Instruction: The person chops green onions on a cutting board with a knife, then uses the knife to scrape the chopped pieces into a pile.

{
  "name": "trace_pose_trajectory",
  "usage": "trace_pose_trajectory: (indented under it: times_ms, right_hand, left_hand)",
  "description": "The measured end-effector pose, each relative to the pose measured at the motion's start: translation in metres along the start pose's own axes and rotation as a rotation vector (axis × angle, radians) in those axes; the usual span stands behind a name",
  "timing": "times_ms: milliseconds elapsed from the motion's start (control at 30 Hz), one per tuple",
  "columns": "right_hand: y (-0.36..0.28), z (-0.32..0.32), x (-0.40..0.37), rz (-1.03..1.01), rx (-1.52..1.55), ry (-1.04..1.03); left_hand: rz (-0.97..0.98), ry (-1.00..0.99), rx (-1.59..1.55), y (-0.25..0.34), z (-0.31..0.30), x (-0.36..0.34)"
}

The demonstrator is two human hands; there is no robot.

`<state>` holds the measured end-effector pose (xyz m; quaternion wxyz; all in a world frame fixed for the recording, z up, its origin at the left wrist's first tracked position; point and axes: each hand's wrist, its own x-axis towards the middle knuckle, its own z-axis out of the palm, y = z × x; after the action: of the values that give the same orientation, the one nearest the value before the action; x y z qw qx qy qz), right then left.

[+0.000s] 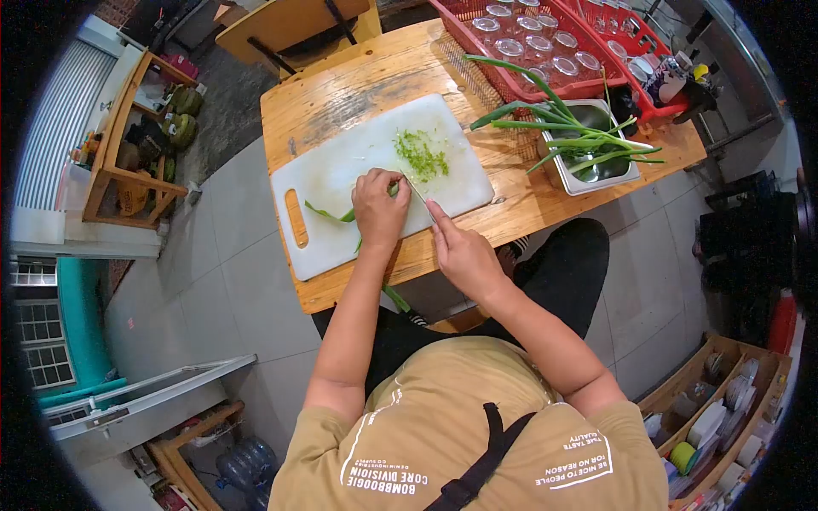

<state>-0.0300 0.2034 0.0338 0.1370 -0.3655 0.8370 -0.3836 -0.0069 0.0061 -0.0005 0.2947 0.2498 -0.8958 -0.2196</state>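
Observation:
My left hand (380, 204) presses down on green onions (331, 213) on the white cutting board (332, 166), its fingers curled over the stalks. Green leaf ends stick out to its left, and one hangs below the table edge. My right hand (464, 255) grips a knife (417, 189) by its handle, the blade pointing up and left beside my left fingertips. Chopped green onion (422, 155) lies in a loose pile just past the blade. The board's handle slot is at its left end.
Whole green onions lie across a metal container (588, 175) at the table's right. Behind it, a red crate (545, 60) holds several upturned glasses. A wooden chair (298, 34) stands beyond the table (307, 98). Another red basket (660, 106) holds assorted items.

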Motion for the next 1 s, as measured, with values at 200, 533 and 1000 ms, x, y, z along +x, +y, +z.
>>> trace_pose_trajectory:
  times_ms: [200,533,1000]
  right_hand:
    - [-0.002,-0.004,-0.005,0.052,-0.083,-0.039]
    - [0.003,-0.019,-0.002,0.025,-0.123,-0.032]
    - [0.005,-0.016,0.000,0.029,-0.065,-0.031]
  left_hand:
    - [0.034,0.003,-0.029,-0.002,0.001,0.001]
    - [0.014,0.013,-0.006,0.000,-0.001,-0.001]
    - [0.009,-0.102,-0.107,-0.010,-0.016,0.004]
